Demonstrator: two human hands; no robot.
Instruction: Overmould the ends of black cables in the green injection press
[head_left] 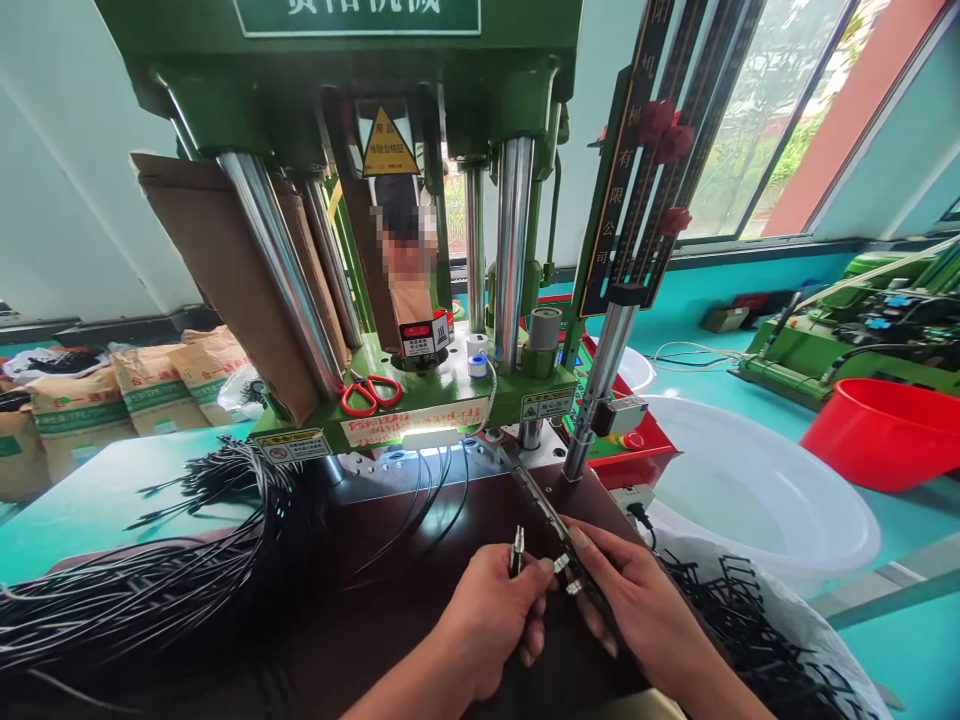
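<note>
My left hand (499,610) is closed around a small black-handled tool with a pointed, split metal tip (518,545). Its thumb and forefinger pinch at small shiny metal pieces (564,564) against a long dark metal bar (541,503). Fingers of my right hand (637,605) wrap the near end of that bar, which slants away toward the press. Its far end reaches the metal plate (375,485) under the press. Several thin black cables (427,490) hang from below the lit front edge of the press bed onto the dark tabletop (375,600).
A green press (337,60) with steel columns stands ahead. Red-handled scissors (371,394) lie on its bed. A large bundle of black cables (187,570) sits left. Right are a bag of black parts (750,610), a white tub (757,480), a red tub (892,440) and a red control box (637,440).
</note>
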